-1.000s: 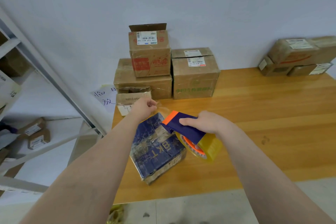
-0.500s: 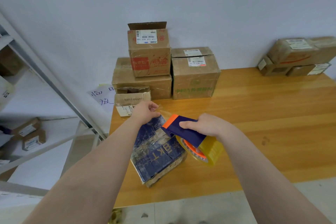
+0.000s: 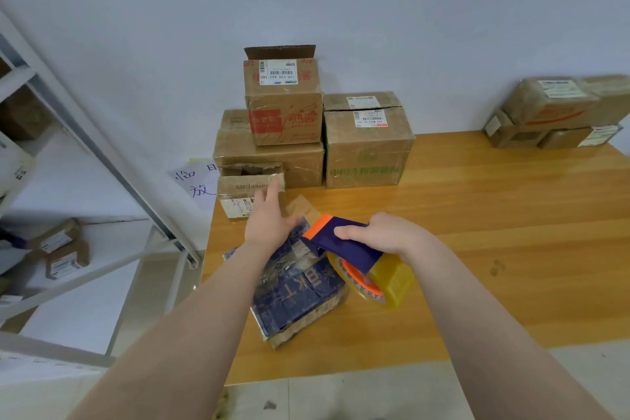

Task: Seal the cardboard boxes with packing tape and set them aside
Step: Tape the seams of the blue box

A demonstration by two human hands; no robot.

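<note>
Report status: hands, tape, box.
Right hand grips tape dispenser. Left hand at loose tape strip, grip unclear. Blue box on table beneath. Stacked boxes behind, apart.

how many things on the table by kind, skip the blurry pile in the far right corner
brown cardboard boxes: 4 (open-topped box, wide box under it, green-printed box, small front box)
blue box: 1
tape dispenser with its roll: 1
total: 6
</note>
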